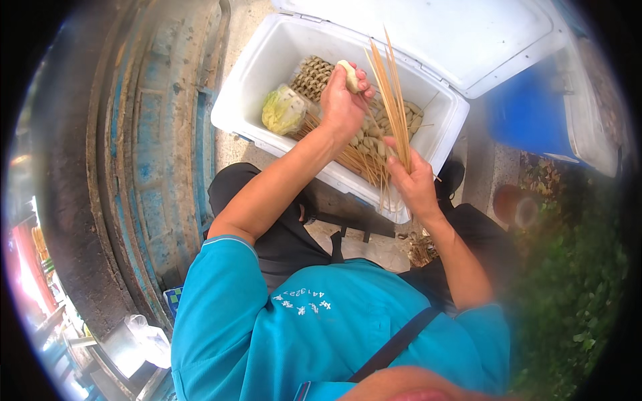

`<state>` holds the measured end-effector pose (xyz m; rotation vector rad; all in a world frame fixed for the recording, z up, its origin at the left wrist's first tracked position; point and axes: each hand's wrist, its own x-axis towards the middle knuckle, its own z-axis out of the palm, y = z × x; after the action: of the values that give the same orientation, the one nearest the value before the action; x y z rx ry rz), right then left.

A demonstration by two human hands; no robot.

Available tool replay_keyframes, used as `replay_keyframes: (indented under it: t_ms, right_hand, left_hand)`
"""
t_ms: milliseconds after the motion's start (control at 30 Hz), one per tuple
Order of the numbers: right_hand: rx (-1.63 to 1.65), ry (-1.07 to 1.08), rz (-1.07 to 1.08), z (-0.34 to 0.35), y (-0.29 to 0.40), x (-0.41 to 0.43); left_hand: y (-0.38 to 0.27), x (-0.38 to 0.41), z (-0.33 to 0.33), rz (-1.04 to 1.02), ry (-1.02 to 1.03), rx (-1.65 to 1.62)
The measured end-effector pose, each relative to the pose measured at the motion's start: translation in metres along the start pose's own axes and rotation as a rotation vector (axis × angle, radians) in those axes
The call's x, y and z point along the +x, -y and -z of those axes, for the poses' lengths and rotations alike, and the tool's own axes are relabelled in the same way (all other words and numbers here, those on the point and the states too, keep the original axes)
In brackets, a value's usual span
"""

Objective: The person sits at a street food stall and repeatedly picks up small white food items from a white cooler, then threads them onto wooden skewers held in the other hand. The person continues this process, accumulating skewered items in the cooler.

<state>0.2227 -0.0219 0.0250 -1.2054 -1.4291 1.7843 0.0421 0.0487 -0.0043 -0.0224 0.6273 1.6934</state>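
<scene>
My left hand (346,105) is over a white cooler box (273,47), its fingers curled around a pale, smooth, oblong piece of food (349,76). A bundle of thin bamboo skewers (393,103) stands nearly upright in my right hand (414,185), above the box's right front. Beneath my hands lie rows of pale brown skewered pieces (368,138), with another tight stack (310,77) by the back left. A leafy cabbage (281,109) in clear plastic sits at the left. More skewers (362,165) lie along the front inside wall. My left forearm hides part of the contents.
The cooler's white lid (451,35) is raised at the back. To the right are a blue container (531,110), a reddish-brown pot (506,203) and leafy plants (577,311). Worn blue-painted panels (155,125) run along the left. A plastic bag (150,341) is at lower left.
</scene>
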Motion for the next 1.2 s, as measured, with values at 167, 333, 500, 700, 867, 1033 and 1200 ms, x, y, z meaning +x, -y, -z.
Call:
replay_keyframes:
  t_ms: [167,333,500,700,867,1033,1200]
  right_hand:
    - [-0.009,-0.008,0.003,-0.001,0.001,0.002]
    - [-0.006,-0.045,0.000,-0.004,0.004,0.007]
    - [0.002,-0.094,0.055,-0.004,0.003,0.019]
    - [-0.252,-0.058,-0.050,0.018,0.013,0.031]
    - [-0.332,-0.138,-0.046,0.047,0.023,0.027]
    - [-0.177,-0.196,-0.015,0.061,0.052,0.009]
    - [-0.111,-0.374,-0.044,0.088,0.068,-0.012]
  left_hand:
    - [0.005,-0.006,-0.003,0.021,0.031,-0.015]
    - [0.011,-0.016,-0.010,0.050,0.038,-0.016]
    - [0.026,-0.030,-0.012,0.141,0.049,-0.008]
    - [0.026,0.005,0.015,0.113,0.037,0.311]
    - [0.033,0.053,0.126,0.477,-0.331,0.762]
    - [0.081,0.076,0.217,0.602,-0.554,1.331]
    - [0.089,0.064,0.216,0.271,0.544,2.486]
